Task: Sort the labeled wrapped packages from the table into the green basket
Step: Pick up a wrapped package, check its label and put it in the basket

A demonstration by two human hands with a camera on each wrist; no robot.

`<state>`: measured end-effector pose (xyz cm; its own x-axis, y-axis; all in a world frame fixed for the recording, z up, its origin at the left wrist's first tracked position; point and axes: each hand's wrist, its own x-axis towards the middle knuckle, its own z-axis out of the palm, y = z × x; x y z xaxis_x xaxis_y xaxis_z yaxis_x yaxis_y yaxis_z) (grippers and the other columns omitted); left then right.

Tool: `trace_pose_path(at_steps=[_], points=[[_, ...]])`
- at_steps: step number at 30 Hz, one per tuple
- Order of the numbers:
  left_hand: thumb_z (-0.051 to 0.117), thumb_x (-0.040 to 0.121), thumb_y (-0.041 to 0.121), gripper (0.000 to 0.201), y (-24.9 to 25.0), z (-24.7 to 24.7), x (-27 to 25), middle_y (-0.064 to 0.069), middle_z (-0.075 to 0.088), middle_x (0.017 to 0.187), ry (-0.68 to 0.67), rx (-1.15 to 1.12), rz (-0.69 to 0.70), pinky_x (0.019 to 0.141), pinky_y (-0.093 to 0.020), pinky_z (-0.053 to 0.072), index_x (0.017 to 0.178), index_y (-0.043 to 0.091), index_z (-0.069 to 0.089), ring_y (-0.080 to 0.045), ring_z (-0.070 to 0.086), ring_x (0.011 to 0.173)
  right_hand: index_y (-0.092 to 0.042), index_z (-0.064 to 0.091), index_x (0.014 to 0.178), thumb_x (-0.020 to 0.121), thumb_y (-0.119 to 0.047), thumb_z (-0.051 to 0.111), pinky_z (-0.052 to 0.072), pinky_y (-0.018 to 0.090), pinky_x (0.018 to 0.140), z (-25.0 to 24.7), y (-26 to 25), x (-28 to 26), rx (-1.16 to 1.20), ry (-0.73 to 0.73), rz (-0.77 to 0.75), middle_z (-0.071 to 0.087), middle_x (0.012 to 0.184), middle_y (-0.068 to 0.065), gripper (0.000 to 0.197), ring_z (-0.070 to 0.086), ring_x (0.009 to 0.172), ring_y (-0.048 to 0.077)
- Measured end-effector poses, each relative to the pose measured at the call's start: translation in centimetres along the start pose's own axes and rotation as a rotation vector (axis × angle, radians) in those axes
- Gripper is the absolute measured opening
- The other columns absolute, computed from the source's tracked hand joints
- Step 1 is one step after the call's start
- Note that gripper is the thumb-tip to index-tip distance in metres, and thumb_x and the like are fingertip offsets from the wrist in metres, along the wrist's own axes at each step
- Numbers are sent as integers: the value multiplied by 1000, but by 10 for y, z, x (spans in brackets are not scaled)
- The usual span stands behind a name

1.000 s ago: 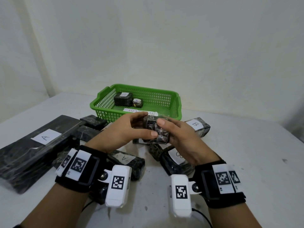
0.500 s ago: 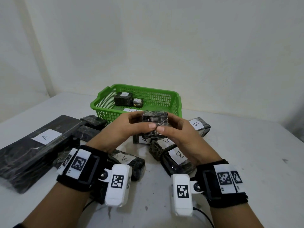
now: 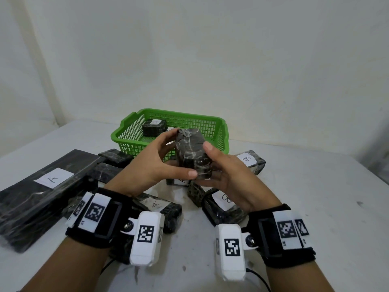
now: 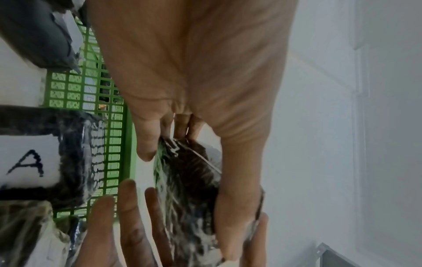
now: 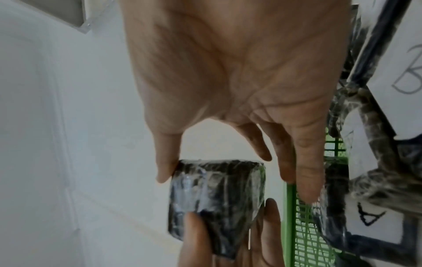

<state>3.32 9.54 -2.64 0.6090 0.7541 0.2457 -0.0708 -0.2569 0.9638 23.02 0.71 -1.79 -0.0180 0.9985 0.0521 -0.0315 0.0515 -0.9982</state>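
Around us we see a plain white wall [image 3: 210, 60] behind the white surface [image 3: 305, 207], which bears small dark specks. We wear black wrist straps [image 3: 101, 222] carrying white camera housings [image 3: 147, 239] with square black-and-white markers.

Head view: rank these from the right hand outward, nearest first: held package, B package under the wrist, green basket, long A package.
1. held package, in the right hand
2. B package, just below the wrist
3. green basket, behind
4. long A package, far left
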Motion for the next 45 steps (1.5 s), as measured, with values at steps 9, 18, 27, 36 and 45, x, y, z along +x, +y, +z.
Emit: trace_pose_path(at_steps=[9,18,27,36,45], points=[[93,59,58,105,1,9,3,3,60,144,101,-131,-16,95,-39,59,147,21,50,-17,68,123,-4,72,123,96,-19,72,61,32,73,-1,7,4,6,121,-1,81,104,10,31,76,85,25],[87,70,-5,70,3,13,3,2,72,127,224,61,151,100,-38,58,131,18,60,-14,70,117,-36,80,109,75,-75,69,59,43,99,-1,-1,3,-3,103,32,80,112,1,52,75,109,27],[87,71,-4,66,5,19,-1,1,69,128,80,109,267,110,-38,51,127,17,58,-18,63,126,-20,83,100,78,-41,75,58,28,90,2,0,1,81,28,19,80,104,3,32,74,93,13],[84,62,49,101,6,7,-2,2,69,135,8,39,0,105,-34,53,150,16,47,-15,64,127,-11,49,152,47,-56,101,46,49,117,-9,11,11,-18,46,-95,65,143,9,126,64,132,25],[85,61,37,87,7,13,-6,5,70,133,-55,13,35,99,-28,55,141,23,53,-14,66,125,-18,48,153,54,-36,94,47,45,116,-12,8,6,-47,74,-153,67,141,1,111,62,134,18]])
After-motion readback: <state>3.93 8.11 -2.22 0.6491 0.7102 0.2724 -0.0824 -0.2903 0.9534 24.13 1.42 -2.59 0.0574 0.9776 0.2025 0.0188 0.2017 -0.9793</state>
